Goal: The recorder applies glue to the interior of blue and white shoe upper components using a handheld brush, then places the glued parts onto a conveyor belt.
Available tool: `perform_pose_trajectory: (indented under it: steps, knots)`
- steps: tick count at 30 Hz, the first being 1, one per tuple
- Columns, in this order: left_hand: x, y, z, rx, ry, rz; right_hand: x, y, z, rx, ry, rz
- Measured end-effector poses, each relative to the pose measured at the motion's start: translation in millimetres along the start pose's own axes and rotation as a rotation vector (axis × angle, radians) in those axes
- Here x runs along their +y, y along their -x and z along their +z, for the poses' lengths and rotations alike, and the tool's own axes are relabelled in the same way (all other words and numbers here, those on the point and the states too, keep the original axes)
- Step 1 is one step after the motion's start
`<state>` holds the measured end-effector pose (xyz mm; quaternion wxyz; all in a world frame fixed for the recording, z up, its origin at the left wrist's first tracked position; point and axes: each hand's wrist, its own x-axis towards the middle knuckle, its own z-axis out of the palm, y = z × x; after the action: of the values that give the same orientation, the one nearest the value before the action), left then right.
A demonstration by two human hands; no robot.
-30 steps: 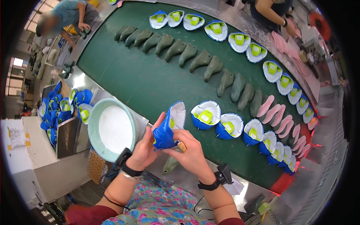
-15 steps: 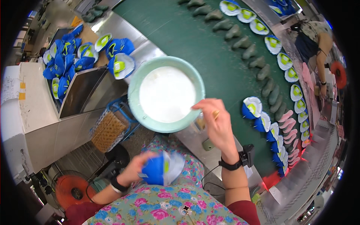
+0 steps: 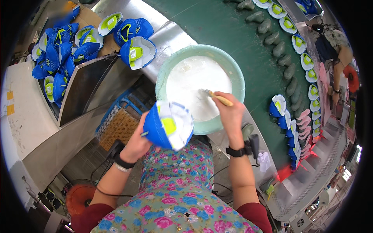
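Observation:
A blue shoe upper with white lining and a yellow-green inside is gripped at its side by my left hand. It is tilted so its lined opening faces up, close to the near left rim of a pale green basin. White liquid fills much of that basin. My right hand is closed on the wooden handle of a brush. The brush head is over or in the liquid; how deep it sits I cannot tell.
Blue uppers are heaped in a bin at left, with several more on the metal edge beside it. Across the green conveyor belt run rows of dark green shoe lasts, uppers and pink insole-like pieces. A woven stool stands below.
My left hand has lifted the upper from my lap toward the basin. The right hand has swung the brush inward, and its head now shows at the liquid. The whole view has shifted.

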<state>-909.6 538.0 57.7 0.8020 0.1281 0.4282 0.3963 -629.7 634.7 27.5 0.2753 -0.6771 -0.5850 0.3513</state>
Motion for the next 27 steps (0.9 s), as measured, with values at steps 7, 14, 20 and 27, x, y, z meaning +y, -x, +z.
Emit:
perform_pose_trajectory:
  steps: [7, 14, 20, 27]
  knots:
    - [7.9, -51.0, 6.5, -0.024, 0.022, 0.017, -76.8, -0.2, -32.0, -0.135, -0.37, -0.101]
    - [1.8, -75.4, 15.5, 0.011, -0.035, 0.269, -39.5, 14.7, -34.9, 0.047, -0.382, 0.207]
    - [-0.2, -79.8, 13.5, -0.014, -0.111, 0.389, -79.9, 43.3, -56.7, -0.039, -0.567, 0.374]
    - [10.3, -74.6, 48.0, 0.125, 0.121, 0.217, -41.2, 17.3, -70.2, 0.01, -0.341, 0.166]
